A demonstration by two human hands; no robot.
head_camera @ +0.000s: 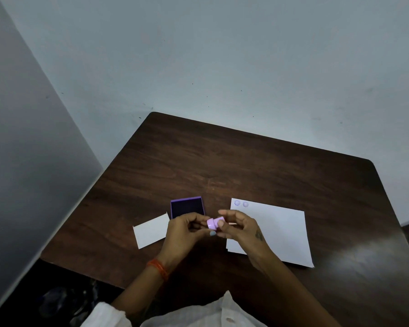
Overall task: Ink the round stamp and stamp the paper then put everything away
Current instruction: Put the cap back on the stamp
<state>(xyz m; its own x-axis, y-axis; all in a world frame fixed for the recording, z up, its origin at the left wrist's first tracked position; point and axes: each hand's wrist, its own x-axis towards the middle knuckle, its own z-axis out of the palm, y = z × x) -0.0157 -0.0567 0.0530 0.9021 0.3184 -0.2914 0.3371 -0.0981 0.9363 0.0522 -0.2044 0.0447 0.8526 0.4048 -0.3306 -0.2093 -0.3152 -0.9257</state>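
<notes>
Table: the dark wood-grain table [246, 166] carries everything; its near edge lies close under the wrists, so a fumbled piece could roll off it toward the person's lap.
Paper: the large white sheet of paper [279, 232] lies flat on the right, with two faint round purple stamp marks [241, 203] in its far left corner (stamping looks done, judging by these). The right wrist hangs over its near left part; a dragging forearm could shift or crease it, or smear ink that is not yet dry.
Card: a small white rectangular card [151, 230] lies left of the hands, near the box; a sweeping left hand could knock it.
Box: the small open purple box with a dark inside [187, 207] sits just beyond the hands, light enough, probably, to skid if nudged.
Hands: left hand [184, 230] and right hand [240, 226] are both pinched on the stamp, held above the table between box and paper.
Stamp: the small pink round plastic stamp [213, 223] lies sideways between the fingertips; whether a cap is being fitted cannot be told. A slip could drop it inked-face down, or ink the fingers.
</notes>
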